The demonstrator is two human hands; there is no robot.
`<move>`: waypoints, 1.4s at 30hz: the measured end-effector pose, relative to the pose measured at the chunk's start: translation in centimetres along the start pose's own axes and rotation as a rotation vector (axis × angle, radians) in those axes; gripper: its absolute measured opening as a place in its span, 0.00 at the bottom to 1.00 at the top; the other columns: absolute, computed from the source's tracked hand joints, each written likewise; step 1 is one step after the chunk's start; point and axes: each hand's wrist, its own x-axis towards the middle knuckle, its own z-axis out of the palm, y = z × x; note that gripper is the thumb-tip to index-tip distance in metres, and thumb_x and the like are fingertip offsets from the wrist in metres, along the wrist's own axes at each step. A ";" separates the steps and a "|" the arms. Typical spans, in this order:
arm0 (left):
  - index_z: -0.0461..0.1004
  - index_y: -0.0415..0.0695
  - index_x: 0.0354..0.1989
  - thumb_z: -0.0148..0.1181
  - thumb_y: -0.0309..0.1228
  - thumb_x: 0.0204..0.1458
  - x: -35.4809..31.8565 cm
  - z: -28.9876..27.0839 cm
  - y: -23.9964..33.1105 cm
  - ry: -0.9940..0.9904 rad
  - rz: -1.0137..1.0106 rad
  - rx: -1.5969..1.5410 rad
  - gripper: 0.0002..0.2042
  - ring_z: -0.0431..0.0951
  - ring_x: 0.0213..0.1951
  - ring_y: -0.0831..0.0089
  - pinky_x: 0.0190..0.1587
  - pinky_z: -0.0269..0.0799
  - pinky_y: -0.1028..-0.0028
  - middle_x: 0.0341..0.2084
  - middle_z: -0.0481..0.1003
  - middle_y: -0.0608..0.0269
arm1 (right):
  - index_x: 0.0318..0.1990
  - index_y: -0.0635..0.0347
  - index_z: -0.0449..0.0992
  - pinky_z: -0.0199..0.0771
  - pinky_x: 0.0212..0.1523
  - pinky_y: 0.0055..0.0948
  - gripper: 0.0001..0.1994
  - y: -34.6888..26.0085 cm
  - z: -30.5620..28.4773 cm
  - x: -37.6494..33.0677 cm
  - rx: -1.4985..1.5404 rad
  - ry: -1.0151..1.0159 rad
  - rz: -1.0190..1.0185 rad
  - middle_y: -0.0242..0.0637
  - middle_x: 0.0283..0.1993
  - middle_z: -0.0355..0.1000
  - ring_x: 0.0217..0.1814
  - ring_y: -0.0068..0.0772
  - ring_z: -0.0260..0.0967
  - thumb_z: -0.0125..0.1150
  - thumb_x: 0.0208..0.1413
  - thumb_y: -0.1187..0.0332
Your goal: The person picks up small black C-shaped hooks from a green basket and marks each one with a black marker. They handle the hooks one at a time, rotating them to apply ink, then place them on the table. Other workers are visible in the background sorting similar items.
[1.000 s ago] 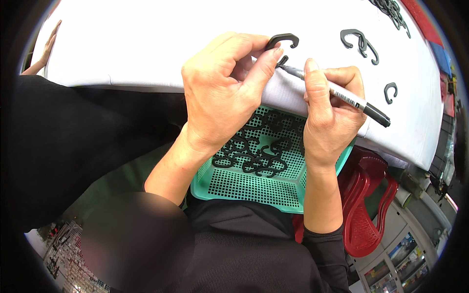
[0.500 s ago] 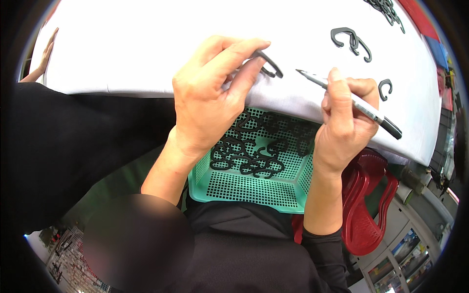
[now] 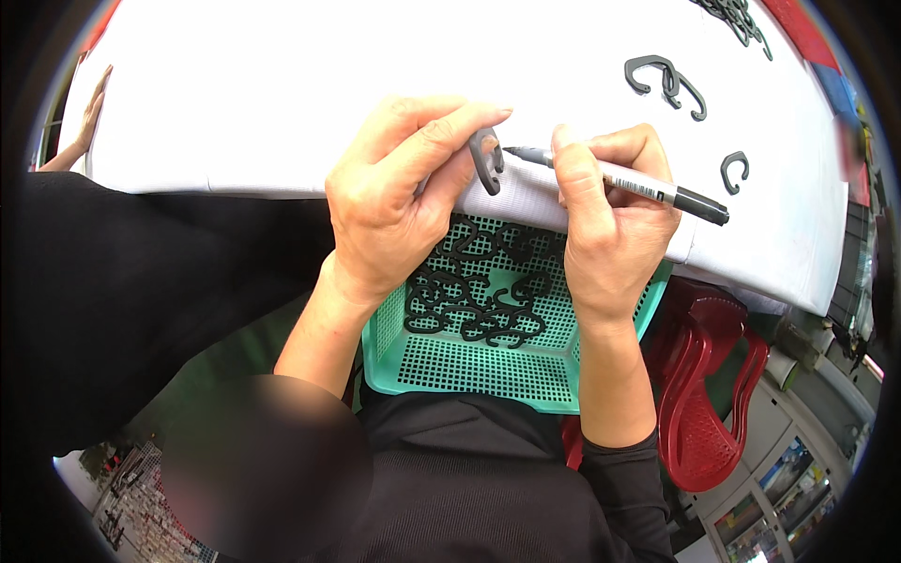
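Note:
Between the thumb and fingers of my left hand (image 3: 389,188) is a black C-shaped carabiner frame (image 3: 484,169), held up near the table's edge. My right hand (image 3: 619,235) grips a marker pen (image 3: 699,205) with a light grey barrel and black end. The pen's dark tip points left, close beside the carabiner frame; whether they touch I cannot tell. Below both hands sits a green mesh basket (image 3: 469,397), holding several black C-shaped frames (image 3: 436,319) at its far side. On the table lie two frames together (image 3: 649,64) and a single one (image 3: 735,173).
A white-covered table (image 3: 272,84) spans the far side, with a heap of black frames (image 3: 740,22) at its far right. Another person's hand (image 3: 93,113) rests at the table's left end. At the right stand a dark red plastic chair (image 3: 694,413) and a cabinet (image 3: 784,497).
My right hand has moved left, bringing the marker tip up to the carabiner frame. My left hand has turned the frame more upright and shifted slightly nearer me.

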 end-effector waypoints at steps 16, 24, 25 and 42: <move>0.79 0.39 0.40 0.62 0.13 0.43 -0.1 0.0 0.0 0.009 0.004 -0.014 0.15 0.75 0.29 0.79 0.28 0.72 0.81 0.33 0.76 0.61 | 0.24 0.61 0.67 0.54 0.19 0.13 0.10 0.0 0.2 -0.1 -0.009 -0.010 -0.004 0.23 0.19 0.63 0.19 0.09 0.55 0.64 0.49 0.77; 0.79 0.40 0.41 0.58 0.11 0.37 -0.2 -1.3 2.6 -0.353 0.093 -0.147 0.20 0.73 0.26 0.71 0.27 0.69 0.75 0.29 0.75 0.59 | 0.39 0.65 0.70 0.64 0.31 0.18 0.06 -0.8 -6.4 2.4 -0.026 0.356 -0.205 0.38 0.33 0.72 0.32 0.22 0.69 0.55 0.60 0.70; 0.79 0.40 0.42 0.58 0.11 0.36 -0.4 -1.4 3.0 -0.417 0.126 -0.130 0.21 0.73 0.26 0.69 0.28 0.69 0.74 0.30 0.76 0.59 | 0.41 0.65 0.71 0.67 0.34 0.20 0.08 -0.8 -7.9 3.3 -0.125 0.414 -0.215 0.40 0.35 0.73 0.35 0.25 0.71 0.55 0.60 0.69; 0.77 0.40 0.43 0.57 0.15 0.47 0.7 1.8 4.6 -0.284 -0.066 -0.121 0.14 0.77 0.33 0.70 0.34 0.72 0.77 0.34 0.77 0.57 | 0.40 0.64 0.71 0.72 0.40 0.33 0.18 1.6 -11.2 3.8 -0.769 0.079 -0.479 0.45 0.41 0.71 0.39 0.41 0.70 0.69 0.40 0.79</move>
